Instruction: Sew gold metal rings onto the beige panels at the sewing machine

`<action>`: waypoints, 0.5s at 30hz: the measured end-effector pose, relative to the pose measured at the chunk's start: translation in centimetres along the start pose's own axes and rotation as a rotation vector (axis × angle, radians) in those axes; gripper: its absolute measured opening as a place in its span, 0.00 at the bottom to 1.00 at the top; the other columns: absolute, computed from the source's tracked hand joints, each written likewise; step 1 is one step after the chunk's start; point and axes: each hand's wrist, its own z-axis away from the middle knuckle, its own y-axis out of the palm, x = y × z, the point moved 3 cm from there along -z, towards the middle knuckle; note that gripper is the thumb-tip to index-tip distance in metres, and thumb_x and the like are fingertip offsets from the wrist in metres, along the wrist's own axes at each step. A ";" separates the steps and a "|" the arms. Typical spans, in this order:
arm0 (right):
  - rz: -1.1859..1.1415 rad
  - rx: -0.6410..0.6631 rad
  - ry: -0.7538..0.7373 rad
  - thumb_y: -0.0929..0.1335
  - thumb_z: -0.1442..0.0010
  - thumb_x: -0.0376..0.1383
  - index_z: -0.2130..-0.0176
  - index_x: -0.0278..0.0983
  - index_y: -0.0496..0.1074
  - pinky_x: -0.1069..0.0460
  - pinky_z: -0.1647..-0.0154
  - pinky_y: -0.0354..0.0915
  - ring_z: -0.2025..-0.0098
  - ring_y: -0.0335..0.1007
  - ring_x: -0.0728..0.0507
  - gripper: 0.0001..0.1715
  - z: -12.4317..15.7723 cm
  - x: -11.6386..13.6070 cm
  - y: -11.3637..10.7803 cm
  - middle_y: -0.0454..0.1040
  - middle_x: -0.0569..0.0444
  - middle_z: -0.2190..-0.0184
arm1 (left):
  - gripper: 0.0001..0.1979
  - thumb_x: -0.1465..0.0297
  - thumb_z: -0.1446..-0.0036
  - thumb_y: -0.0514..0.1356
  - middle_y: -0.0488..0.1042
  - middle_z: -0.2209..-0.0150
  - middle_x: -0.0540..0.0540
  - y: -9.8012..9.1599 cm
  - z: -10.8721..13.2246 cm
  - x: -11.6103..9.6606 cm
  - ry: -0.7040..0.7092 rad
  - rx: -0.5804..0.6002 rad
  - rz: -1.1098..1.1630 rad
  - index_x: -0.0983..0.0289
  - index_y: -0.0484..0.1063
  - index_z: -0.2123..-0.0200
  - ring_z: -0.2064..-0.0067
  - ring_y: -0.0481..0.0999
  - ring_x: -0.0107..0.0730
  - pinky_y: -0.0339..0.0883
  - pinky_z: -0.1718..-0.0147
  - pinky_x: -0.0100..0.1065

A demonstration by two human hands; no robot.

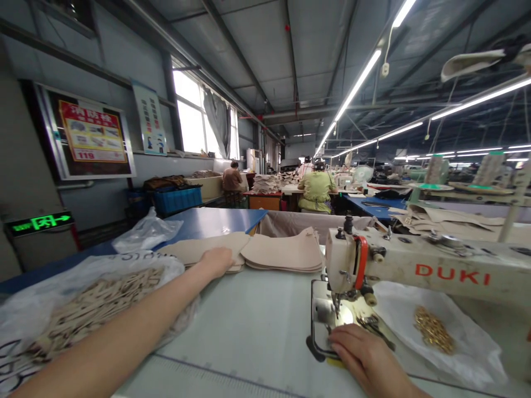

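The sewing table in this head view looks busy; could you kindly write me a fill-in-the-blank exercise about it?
The right hand is nearest the sewing machine, whose red lettering reads ____.
The hand at the flat beige pieces is the person's ____ one.
The small shiny pieces are coloured ____.
Missing words: DUKI; left; gold.

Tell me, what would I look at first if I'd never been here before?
Probably the big sewing machine on the right, with DUKI in red letters and the right hand near its needle. Shiny gold-coloured bits lie on a white sheet below those letters. The left hand is at a beige stack near the middle.
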 end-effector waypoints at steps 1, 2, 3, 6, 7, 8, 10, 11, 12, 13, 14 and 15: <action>-0.001 0.005 0.004 0.60 0.36 0.34 0.60 0.38 0.74 0.52 0.58 0.70 0.60 0.73 0.44 0.14 0.0 0.0 0.0 0.77 0.49 0.62 | 0.15 0.65 0.40 0.56 0.70 0.52 0.57 0.0 0.0 0.2 0.012 -0.005 -0.006 0.65 0.67 0.52 0.55 0.72 0.38 0.69 0.58 0.45; -0.003 0.011 0.006 0.60 0.36 0.34 0.60 0.38 0.74 0.52 0.58 0.70 0.60 0.73 0.44 0.14 0.0 0.0 0.0 0.77 0.49 0.62 | 0.15 0.66 0.40 0.56 0.70 0.53 0.57 -0.1 0.1 0.3 0.026 -0.011 -0.011 0.65 0.67 0.52 0.56 0.72 0.38 0.69 0.58 0.44; -0.004 0.013 0.008 0.60 0.36 0.34 0.60 0.38 0.74 0.52 0.58 0.70 0.60 0.73 0.44 0.14 0.0 0.1 -0.1 0.77 0.49 0.62 | 0.14 0.65 0.40 0.56 0.70 0.53 0.57 -0.1 0.2 0.5 0.040 -0.019 -0.017 0.66 0.67 0.53 0.56 0.73 0.37 0.69 0.58 0.44; -0.004 0.005 0.007 0.60 0.36 0.34 0.60 0.38 0.74 0.52 0.58 0.70 0.60 0.74 0.44 0.14 0.0 0.1 0.0 0.77 0.49 0.63 | 0.14 0.64 0.40 0.56 0.72 0.55 0.57 0.1 0.7 1.0 0.075 -0.054 -0.027 0.66 0.68 0.55 0.56 0.73 0.37 0.68 0.57 0.45; -0.004 -0.001 0.006 0.60 0.36 0.34 0.60 0.38 0.74 0.52 0.58 0.70 0.60 0.74 0.44 0.14 0.0 0.1 0.0 0.77 0.49 0.63 | 0.13 0.64 0.40 0.55 0.72 0.56 0.57 0.2 0.8 1.1 0.084 -0.071 -0.028 0.67 0.69 0.56 0.55 0.73 0.38 0.67 0.56 0.45; -0.005 -0.004 0.004 0.60 0.36 0.34 0.60 0.38 0.74 0.52 0.58 0.70 0.60 0.74 0.44 0.14 -0.1 0.1 0.0 0.77 0.49 0.63 | 0.13 0.64 0.39 0.55 0.73 0.57 0.57 0.2 1.0 1.1 0.090 -0.086 -0.029 0.68 0.70 0.58 0.55 0.73 0.39 0.66 0.55 0.45; -0.007 -0.004 0.005 0.59 0.36 0.34 0.60 0.38 0.73 0.52 0.58 0.70 0.60 0.74 0.44 0.14 0.0 0.0 0.1 0.77 0.50 0.63 | 0.13 0.65 0.39 0.54 0.74 0.58 0.58 0.3 1.1 1.0 0.101 -0.102 -0.029 0.68 0.71 0.60 0.55 0.73 0.40 0.66 0.54 0.44; -0.007 -0.002 0.007 0.60 0.36 0.34 0.60 0.38 0.73 0.52 0.58 0.70 0.60 0.74 0.44 0.14 0.0 0.0 0.1 0.77 0.50 0.63 | 0.12 0.65 0.39 0.54 0.74 0.58 0.58 0.4 1.1 0.9 0.108 -0.101 -0.029 0.68 0.71 0.60 0.55 0.73 0.39 0.66 0.54 0.43; -0.008 0.002 0.009 0.60 0.37 0.33 0.60 0.38 0.73 0.52 0.58 0.69 0.60 0.73 0.44 0.14 0.0 0.0 0.1 0.76 0.50 0.63 | 0.12 0.65 0.39 0.54 0.74 0.58 0.57 0.4 1.0 0.8 0.114 -0.095 -0.028 0.67 0.71 0.59 0.56 0.73 0.37 0.66 0.55 0.43; -0.007 0.005 0.011 0.60 0.37 0.33 0.60 0.38 0.73 0.52 0.57 0.69 0.60 0.73 0.44 0.13 0.1 0.0 0.1 0.76 0.50 0.63 | 0.11 0.65 0.39 0.55 0.73 0.57 0.57 0.4 0.9 0.8 0.120 -0.088 -0.027 0.66 0.71 0.59 0.56 0.73 0.36 0.67 0.55 0.44; -0.005 0.006 0.010 0.60 0.37 0.33 0.60 0.38 0.73 0.52 0.57 0.69 0.60 0.73 0.44 0.13 0.1 0.0 0.1 0.76 0.50 0.62 | 0.11 0.65 0.39 0.55 0.73 0.57 0.56 0.3 0.7 0.7 0.127 -0.081 -0.025 0.66 0.70 0.58 0.56 0.73 0.36 0.67 0.56 0.44; -0.004 0.007 0.008 0.60 0.37 0.33 0.60 0.38 0.73 0.52 0.57 0.69 0.60 0.73 0.44 0.13 0.1 -0.1 0.1 0.76 0.50 0.62 | 0.11 0.65 0.39 0.55 0.73 0.57 0.55 0.3 0.6 0.7 0.133 -0.072 -0.021 0.66 0.70 0.58 0.56 0.73 0.36 0.67 0.56 0.45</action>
